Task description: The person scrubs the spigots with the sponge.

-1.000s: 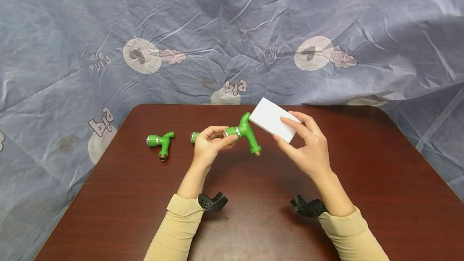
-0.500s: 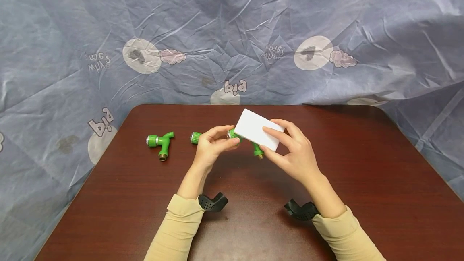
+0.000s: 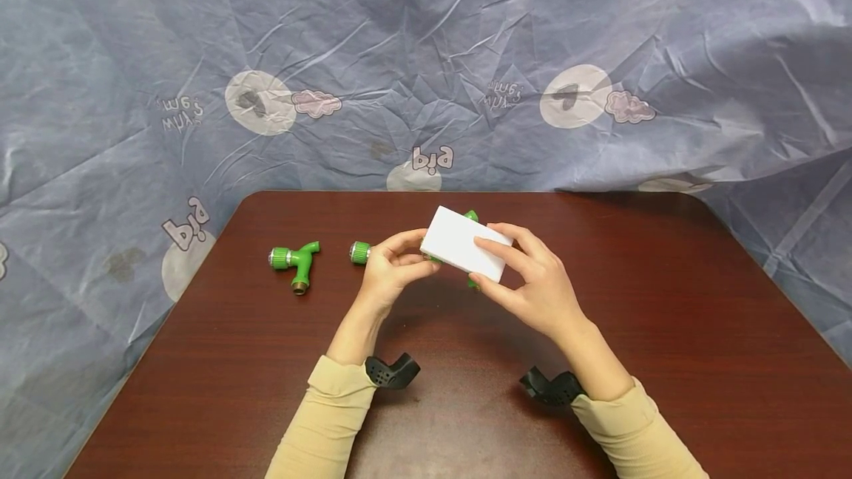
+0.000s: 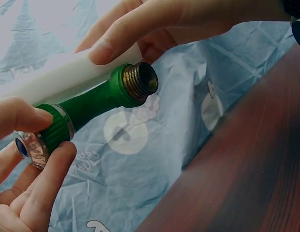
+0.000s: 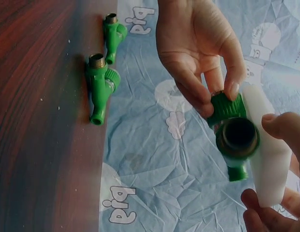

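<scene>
My left hand (image 3: 384, 272) pinches the ribbed knob of a green faucet (image 4: 94, 104), held up over the table. The faucet's brass threaded end shows in both wrist views. A flat white sponge (image 3: 462, 244) lies against the faucet's side, gripped by its edges between the thumb and fingers of my right hand (image 3: 541, 283). From the head view the sponge covers most of the faucet; only green bits stick out above and below it. In the right wrist view the sponge (image 5: 268, 150) stands along the faucet body and spout.
Two more green faucets lie on the dark red-brown table (image 3: 466, 420): one (image 3: 301, 266) at the left, another (image 3: 359, 252) partly hidden behind my left hand. A wrinkled blue-grey printed cloth (image 3: 426, 80) hangs behind the table. Black mounts sit on both wrists.
My right hand has moved left and slightly down, bringing the sponge from beside the spout to over the faucet. The left hand stays nearly still, keeping its hold on the knob.
</scene>
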`<state>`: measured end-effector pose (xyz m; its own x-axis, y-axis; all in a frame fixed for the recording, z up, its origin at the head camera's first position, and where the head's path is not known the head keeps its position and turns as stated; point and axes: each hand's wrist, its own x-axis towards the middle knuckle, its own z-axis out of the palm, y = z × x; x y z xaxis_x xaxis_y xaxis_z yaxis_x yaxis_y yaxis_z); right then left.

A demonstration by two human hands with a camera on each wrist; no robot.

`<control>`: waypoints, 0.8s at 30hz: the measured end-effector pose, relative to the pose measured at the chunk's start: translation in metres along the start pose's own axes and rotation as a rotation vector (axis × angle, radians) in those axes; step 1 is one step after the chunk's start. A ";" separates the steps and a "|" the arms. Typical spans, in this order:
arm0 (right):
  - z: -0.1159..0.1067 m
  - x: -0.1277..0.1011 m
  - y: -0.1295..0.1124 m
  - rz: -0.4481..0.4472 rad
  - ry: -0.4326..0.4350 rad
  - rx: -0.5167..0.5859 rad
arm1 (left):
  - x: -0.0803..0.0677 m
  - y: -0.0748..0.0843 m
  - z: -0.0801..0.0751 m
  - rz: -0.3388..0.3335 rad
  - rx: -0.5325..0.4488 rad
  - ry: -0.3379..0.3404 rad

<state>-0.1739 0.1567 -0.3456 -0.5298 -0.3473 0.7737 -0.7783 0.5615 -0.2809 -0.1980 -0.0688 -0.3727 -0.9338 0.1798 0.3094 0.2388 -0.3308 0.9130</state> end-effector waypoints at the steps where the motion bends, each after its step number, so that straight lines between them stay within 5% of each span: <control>1: -0.001 0.000 0.001 -0.001 0.005 0.001 | 0.000 0.000 0.000 0.004 -0.006 0.003; 10: -0.013 0.002 0.009 0.153 0.159 -0.068 | 0.001 0.001 -0.002 0.024 -0.056 0.044; 19: -0.013 0.002 0.007 0.054 0.005 0.052 | 0.003 0.003 -0.006 0.046 -0.054 0.074; 24: -0.017 0.001 0.009 0.187 0.115 -0.026 | 0.003 0.004 -0.009 0.058 -0.060 0.123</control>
<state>-0.1763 0.1743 -0.3375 -0.6213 -0.1478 0.7695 -0.6600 0.6281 -0.4122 -0.2023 -0.0778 -0.3700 -0.9453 0.0451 0.3232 0.2807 -0.3927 0.8758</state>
